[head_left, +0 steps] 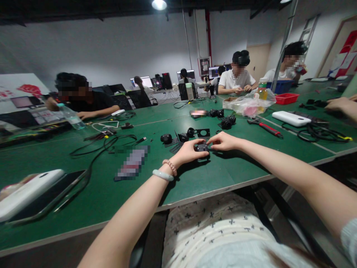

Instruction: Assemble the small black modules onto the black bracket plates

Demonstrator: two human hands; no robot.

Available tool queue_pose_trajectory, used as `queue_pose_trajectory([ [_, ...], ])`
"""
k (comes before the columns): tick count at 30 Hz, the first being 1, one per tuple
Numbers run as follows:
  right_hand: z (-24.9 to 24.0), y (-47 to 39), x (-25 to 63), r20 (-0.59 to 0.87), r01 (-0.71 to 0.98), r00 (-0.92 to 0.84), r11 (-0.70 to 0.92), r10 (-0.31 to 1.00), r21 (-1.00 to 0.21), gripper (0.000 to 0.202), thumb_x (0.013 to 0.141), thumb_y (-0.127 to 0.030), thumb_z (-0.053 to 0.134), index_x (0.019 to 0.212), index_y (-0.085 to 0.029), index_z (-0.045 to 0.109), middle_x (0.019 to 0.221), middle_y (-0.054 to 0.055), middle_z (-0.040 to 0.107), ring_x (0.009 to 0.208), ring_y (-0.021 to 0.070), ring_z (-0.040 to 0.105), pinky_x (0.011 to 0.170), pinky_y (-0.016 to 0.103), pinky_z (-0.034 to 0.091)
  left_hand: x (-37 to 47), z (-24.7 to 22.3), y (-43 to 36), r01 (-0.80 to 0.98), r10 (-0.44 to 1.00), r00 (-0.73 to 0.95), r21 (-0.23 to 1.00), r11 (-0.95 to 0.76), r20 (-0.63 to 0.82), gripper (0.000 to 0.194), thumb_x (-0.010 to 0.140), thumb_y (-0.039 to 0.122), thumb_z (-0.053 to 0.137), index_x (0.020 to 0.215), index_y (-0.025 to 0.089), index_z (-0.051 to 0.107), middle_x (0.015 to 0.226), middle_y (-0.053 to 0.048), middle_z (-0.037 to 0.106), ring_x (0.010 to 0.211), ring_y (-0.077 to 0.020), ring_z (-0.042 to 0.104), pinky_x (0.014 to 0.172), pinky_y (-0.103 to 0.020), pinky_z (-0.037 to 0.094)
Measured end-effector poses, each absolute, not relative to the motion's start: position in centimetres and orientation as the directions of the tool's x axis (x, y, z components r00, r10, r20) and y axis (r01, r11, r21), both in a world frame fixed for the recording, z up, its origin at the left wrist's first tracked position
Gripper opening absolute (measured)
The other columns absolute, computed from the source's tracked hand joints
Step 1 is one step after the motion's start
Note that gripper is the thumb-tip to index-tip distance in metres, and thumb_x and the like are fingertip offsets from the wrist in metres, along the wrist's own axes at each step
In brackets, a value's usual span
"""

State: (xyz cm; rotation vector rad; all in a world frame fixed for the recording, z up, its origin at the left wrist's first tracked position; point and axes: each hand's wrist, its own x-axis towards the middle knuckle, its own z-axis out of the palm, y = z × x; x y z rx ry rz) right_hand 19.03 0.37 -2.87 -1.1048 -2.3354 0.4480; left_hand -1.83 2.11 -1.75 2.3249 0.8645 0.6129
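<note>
My left hand [188, 150] is closed around a small black plastic part [202, 148], thumb on the near side and fingers on the far side. A bead bracelet and a pale bangle circle that wrist. At the right edge of the part, my right hand [223, 141] has its fingers bent in a pinch; whatever is between the tips is too small to make out. Just beyond my hands lie a black plate with a round hole [202, 132], a black round piece [190, 132] and thin black pieces [174, 146]. Left of these sits another black rounded part [166, 139].
A blurred-out phone-like object [132, 163] lies left of my hands. Cables [92, 163], a white power bank [33, 193] and a dark tablet-like slab [51, 199] are farther left. To the right are a red-handled wrench [266, 127] and another power bank [291, 118]. Co-workers sit across the green table [223, 171].
</note>
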Motion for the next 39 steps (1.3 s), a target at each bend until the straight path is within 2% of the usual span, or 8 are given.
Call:
queue_pose_trajectory([
  [12,-2.89,0.31,18.94,0.258,0.597,-0.554,0.593,0.792,-0.540,0.032,0.070,-0.028,0.052,0.096,-0.012,0.062,0.059,-0.001,0.054,0.049,0.0065,0.039,0.047,0.018,0.027,-1.81,-1.65,1.99,0.437,0.703,0.682,0.656,-0.615,0.204,0.061,0.058,0.044,0.064,0.110,0.014,0.051,0.111,-0.008,0.055,0.100,-0.0234,0.052,0.090,-0.035,0.038],
  [21,-2.66,0.09,18.47,0.237,0.579,-0.604,0.624,0.761,-0.524,0.038,0.064,-0.043,0.058,0.084,-0.010,0.061,0.065,0.001,0.056,0.054,0.0083,0.043,0.050,0.019,0.030,-1.81,-1.50,1.85,0.431,0.710,0.675,0.673,-0.601,0.201,0.061,0.057,0.041,0.065,0.110,0.014,0.051,0.110,-0.009,0.056,0.098,-0.0237,0.052,0.088,-0.035,0.039],
  [32,-2.79,0.11,18.33,0.236,0.594,-0.636,0.661,0.735,-0.459,0.034,0.070,-0.043,0.052,0.072,-0.010,0.058,0.057,-0.002,0.048,0.053,0.0078,0.039,0.049,0.019,0.025,-1.78,-1.50,1.84,0.429,0.699,0.684,0.659,-0.617,0.209,0.060,0.058,0.042,0.064,0.110,0.014,0.051,0.108,-0.008,0.057,0.097,-0.0231,0.053,0.087,-0.034,0.040],
  [39,-2.88,0.28,18.45,0.203,0.584,-0.658,0.661,0.725,-0.472,0.038,0.073,-0.046,0.046,0.072,-0.010,0.058,0.058,-0.002,0.048,0.054,0.0086,0.041,0.050,0.019,0.026,-1.70,-1.47,1.78,0.432,0.706,0.678,0.667,-0.607,0.204,0.061,0.058,0.042,0.064,0.110,0.014,0.051,0.109,-0.008,0.056,0.099,-0.0230,0.052,0.087,-0.034,0.040],
])
